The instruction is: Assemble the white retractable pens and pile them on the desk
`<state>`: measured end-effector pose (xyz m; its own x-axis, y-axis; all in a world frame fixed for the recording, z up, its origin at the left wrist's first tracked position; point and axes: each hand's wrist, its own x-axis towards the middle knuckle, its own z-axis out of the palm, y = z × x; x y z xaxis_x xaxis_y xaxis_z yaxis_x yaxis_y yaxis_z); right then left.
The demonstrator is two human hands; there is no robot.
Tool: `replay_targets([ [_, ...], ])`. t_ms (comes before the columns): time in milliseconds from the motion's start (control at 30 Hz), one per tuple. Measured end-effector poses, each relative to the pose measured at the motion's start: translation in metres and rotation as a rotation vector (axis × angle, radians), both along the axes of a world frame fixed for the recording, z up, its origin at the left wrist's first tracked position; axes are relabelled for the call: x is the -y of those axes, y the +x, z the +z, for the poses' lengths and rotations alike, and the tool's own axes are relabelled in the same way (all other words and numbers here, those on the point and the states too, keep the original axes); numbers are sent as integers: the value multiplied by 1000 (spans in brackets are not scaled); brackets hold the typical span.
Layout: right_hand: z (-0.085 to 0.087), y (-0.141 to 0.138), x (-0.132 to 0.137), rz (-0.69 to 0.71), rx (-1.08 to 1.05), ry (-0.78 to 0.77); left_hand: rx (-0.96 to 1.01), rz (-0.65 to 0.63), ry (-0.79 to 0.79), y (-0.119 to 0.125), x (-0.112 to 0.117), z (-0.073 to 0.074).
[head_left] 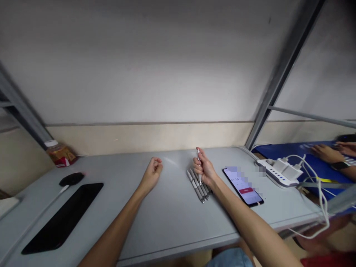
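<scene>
At the far left of the bench [172, 218], a bottle [59, 154] with a white cap stands near the wall, with a round black pad [71, 179] and its white cable nearer the person. Beside them lies a dark flat slab [62, 218], slanting across the surface. Next comes the left hand [152, 170], its grip loosely curled in, with nothing showing inside it.

Well apart to its right, the right hand [206, 171] has its grip closed around a pen [199, 179], which stands roughly upright, its white end at the top beside the thumb. A row of pens [197, 189] lies just below that fist, side by side, their long axes running from far left to near right, so crosswise to the held one. The right hand is clearly the nearer to the row (it hides some of the pens, so I cannot count them).

Right of the forearm lies a lit phone [230, 180], then a power strip [278, 174] with plugs, and beyond that another person's hand [325, 152] over a blue surface [289, 154].
</scene>
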<state>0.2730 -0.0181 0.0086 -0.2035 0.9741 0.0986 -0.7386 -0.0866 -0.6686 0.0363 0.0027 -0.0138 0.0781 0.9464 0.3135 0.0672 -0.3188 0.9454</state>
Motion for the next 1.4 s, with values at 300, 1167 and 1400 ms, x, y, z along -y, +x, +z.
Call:
replay_targets([
  [300,4,-1,4,11,15,10,-4,-24,-3,-2,-7,-9],
  [1167,-14,-35,27,-230,1164,516,-222,34,1,-1,0,-4],
  [1400,-15,-34,31,-465,1938,650,-355,73,202,0,-3,-6],
])
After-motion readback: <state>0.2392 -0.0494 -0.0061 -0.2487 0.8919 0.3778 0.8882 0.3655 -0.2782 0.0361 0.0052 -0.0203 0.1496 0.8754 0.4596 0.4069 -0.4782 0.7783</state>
